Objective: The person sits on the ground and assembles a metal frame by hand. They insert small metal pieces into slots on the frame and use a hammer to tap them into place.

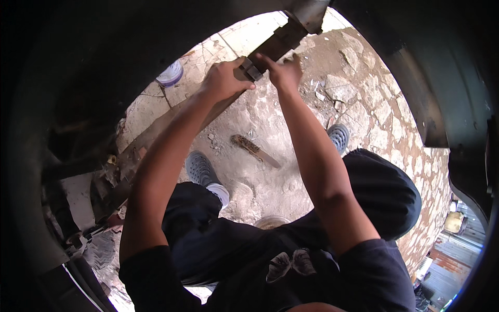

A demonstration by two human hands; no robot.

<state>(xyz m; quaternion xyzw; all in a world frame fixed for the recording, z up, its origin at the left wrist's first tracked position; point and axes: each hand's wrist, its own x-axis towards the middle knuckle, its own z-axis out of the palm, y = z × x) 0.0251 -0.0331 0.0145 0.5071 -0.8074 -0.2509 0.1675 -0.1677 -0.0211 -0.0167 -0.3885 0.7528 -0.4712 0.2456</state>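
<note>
Panels (462, 65), dark and curved, are seen to both sides of the dark bar (278, 43). Ground (257, 114) of pale dirt is spread below the bar. The bar itself is set slantwise, ahead of both shoes. Its lower-left stretch is grasped by the left hand (224, 80), thumb below and fingers above. The right hand (285, 74) is laid against the bar's right side, index finger outstretched; whether anything is gripped by it cannot be told. Grey shoes (200, 169) are planted nearer than the bar. A white-and-purple container (170, 74) is placed left of it. A knife-like tool (254, 149) is laid below it. A metal band (252, 69) is fitted around it, between the hands.
</note>
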